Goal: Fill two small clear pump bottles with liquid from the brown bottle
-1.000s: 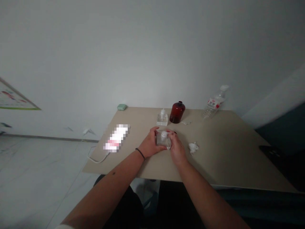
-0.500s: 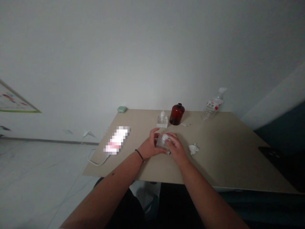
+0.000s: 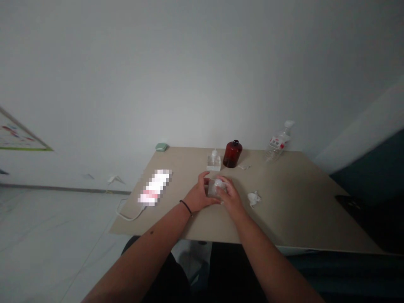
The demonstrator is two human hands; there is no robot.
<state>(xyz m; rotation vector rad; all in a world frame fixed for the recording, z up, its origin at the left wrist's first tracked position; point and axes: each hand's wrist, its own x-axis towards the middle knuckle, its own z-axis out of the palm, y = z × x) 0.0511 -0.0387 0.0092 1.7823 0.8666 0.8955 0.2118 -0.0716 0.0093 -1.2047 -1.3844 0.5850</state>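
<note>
A clear, square-sided bottle with a white top is held low over the near middle of the table. My left hand wraps its left side, thumb and fingers curved around the body. On the white cap close the fingers of my right hand, partly covering it. Just beyond stands a similar clear square bottle with a white nozzle top. Beside that is a brown-red bottle with an uncapped neck. A crumpled white tissue lies to the right of my right hand.
A clear plastic bottle leans at the back right of the table. A small white piece lies by the brown-red bottle. On the left are a blurred-out lit phone, its white cable and a green case. A dark object lies at the right edge.
The view has shifted slightly. The fingers of my right hand have moved a little around the white cap; both hands keep hold of the same clear bottle.
</note>
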